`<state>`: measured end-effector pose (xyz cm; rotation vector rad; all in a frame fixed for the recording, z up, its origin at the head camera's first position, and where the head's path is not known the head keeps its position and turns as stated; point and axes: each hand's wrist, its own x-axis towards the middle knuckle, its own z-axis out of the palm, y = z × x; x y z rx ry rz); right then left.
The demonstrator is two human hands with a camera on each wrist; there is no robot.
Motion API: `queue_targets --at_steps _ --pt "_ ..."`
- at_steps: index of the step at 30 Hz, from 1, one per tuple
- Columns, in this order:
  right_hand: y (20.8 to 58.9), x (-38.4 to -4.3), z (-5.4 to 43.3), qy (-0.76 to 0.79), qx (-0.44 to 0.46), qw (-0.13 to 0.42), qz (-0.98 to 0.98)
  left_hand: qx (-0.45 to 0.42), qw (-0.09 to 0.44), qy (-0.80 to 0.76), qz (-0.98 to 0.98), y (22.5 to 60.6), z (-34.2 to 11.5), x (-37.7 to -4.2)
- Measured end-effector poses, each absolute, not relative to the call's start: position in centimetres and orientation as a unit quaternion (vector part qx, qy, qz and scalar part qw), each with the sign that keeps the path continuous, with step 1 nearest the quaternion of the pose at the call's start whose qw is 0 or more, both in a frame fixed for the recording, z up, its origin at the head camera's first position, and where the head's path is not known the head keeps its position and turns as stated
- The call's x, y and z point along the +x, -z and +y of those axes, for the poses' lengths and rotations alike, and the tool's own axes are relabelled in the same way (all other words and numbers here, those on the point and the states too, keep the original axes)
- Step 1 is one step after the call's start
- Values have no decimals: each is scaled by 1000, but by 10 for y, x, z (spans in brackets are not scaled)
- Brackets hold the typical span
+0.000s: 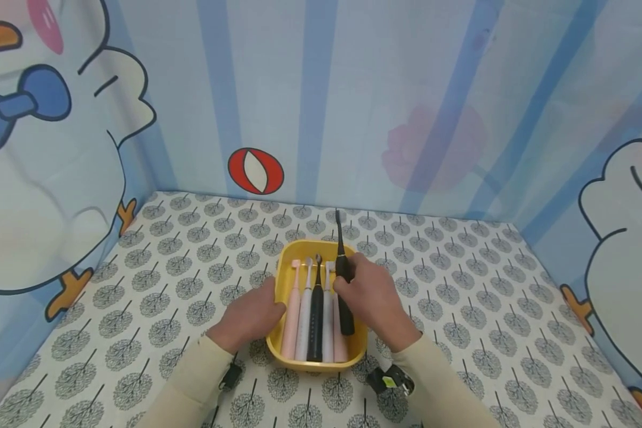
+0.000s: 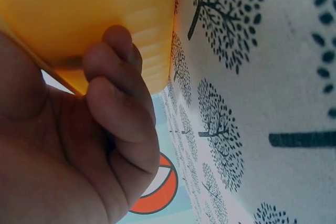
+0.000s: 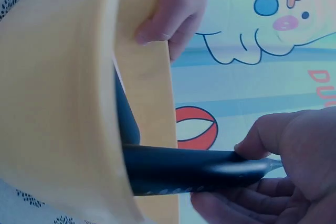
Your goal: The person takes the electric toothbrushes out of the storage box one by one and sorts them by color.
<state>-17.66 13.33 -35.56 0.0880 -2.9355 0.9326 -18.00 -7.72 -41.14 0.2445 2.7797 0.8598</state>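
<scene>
At your far left, the pale cloth backdrop carries a printed white duck [image 1: 32, 196] with a blue bow tie; its head is cut off. Nearer, your beige left sleeve [image 1: 192, 380] is cut by the lower edge, and a small black device [image 1: 230, 377] sits at that wrist.

Your left hand [image 1: 253, 315] grips the left wall of the yellow plastic bin [image 1: 317, 367], fingers bent against its outer side. The bin stands between your two hands, on a white tablecloth [image 1: 449, 267] with grey tree prints.

Inside, beside your left hand, lie a pink toothbrush [image 1: 290, 324], a pale whitish toothbrush [image 1: 305, 327], a black toothbrush [image 1: 315, 321], another pale toothbrush [image 1: 328, 330], then a second pink toothbrush [image 1: 339, 342]. This last one is partly covered by the black-handled toothbrush [image 1: 345, 318], which your right hand [image 1: 371, 294] pinches between thumb and fingers. Its lower end is over the bin; I cannot tell whether it touches the brushes below. In the right wrist view, the bin wall hides this end, and your hand hides the brush head.

Right of your right hand, a second printed duck [image 1: 628, 255] is cut by the edge.
</scene>
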Motion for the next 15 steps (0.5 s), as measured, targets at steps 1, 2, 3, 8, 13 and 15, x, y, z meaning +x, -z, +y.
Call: queue_targets --at_steps 1,2,3,8,13,15 --pt "355 -176 134 -305 30 37 -951 84 110 -294 946 411 -77 -180" --pt "354 -176 136 -309 33 44 -949 84 110 -294 946 412 -77 -181" --pt "353 -175 137 -314 35 50 -947 84 109 -294 946 412 -77 -181" --pt "350 -173 146 -332 49 96 -937 82 111 -289 947 411 -76 -181" --pt "347 -171 156 -344 52 126 -929 74 120 -288 947 409 -76 -179" --pt "346 -170 160 -348 53 134 -927 75 118 -288 947 410 -77 -179"
